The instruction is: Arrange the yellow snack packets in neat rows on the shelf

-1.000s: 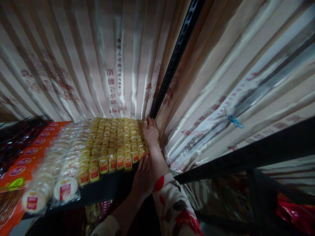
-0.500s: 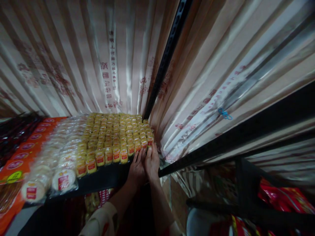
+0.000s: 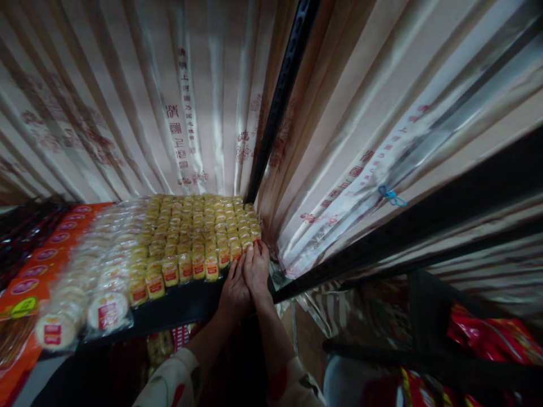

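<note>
Rows of small yellow packets (image 3: 199, 232) with red labels fill the right end of a dark shelf (image 3: 182, 308). My left hand (image 3: 235, 289) and my right hand (image 3: 257, 270) lie side by side at the shelf's front right corner. Their fingers are stretched out flat, with the fingertips touching the front row of yellow packets. Neither hand holds anything. Both forearms come up from below, in sleeves with a red flower pattern.
Left of the yellow packets lie round white cakes in clear wrap (image 3: 102, 265), then orange packs (image 3: 38, 271) and dark packs (image 3: 21, 232). A cream curtain (image 3: 169, 102) hangs behind. A black shelf post (image 3: 280, 102) rises at the corner. Red packages (image 3: 492, 339) sit lower right.
My right hand drew back from the far right rear of the yellow packets to the front edge, beside my left hand. The view shifted slightly.
</note>
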{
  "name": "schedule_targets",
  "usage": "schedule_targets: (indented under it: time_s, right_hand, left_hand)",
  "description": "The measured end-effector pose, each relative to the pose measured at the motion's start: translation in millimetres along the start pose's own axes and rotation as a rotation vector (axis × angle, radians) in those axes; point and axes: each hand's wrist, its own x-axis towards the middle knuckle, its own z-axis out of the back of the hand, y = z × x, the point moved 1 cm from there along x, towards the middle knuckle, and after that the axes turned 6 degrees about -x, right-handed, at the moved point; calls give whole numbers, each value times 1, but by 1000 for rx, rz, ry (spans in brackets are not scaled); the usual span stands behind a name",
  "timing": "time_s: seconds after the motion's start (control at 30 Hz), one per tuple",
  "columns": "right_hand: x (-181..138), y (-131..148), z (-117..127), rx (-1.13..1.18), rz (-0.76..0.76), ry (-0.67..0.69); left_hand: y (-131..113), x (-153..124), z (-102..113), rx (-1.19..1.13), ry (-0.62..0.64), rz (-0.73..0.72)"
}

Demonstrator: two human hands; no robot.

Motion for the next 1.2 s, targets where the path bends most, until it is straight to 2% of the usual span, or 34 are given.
schedule_targets:
  time_s: [0.17, 0.3, 0.5, 0.77, 1.07, 1.2]
  right_hand:
    - [0, 2, 3, -98, 44, 22]
    - [-1, 2, 4, -147, 75, -15]
    - [-6, -2, 8, -63, 90, -21]
    - [-40, -15, 16, 47, 92, -28]
    - [-46, -19, 12, 174, -6, 34]
    - [-46, -20, 11, 189, 20, 70]
  left_hand:
    - [0, -1, -1, -8, -15, -2]
    - [1, -1, -2, -3, 32, -7]
    - [2, -5, -8, 12, 60, 13]
    - [6, -13, -18, -15, 48, -30]
    - [4, -11, -11, -13, 100, 19]
    - [4, -10, -9, 21, 99, 37]
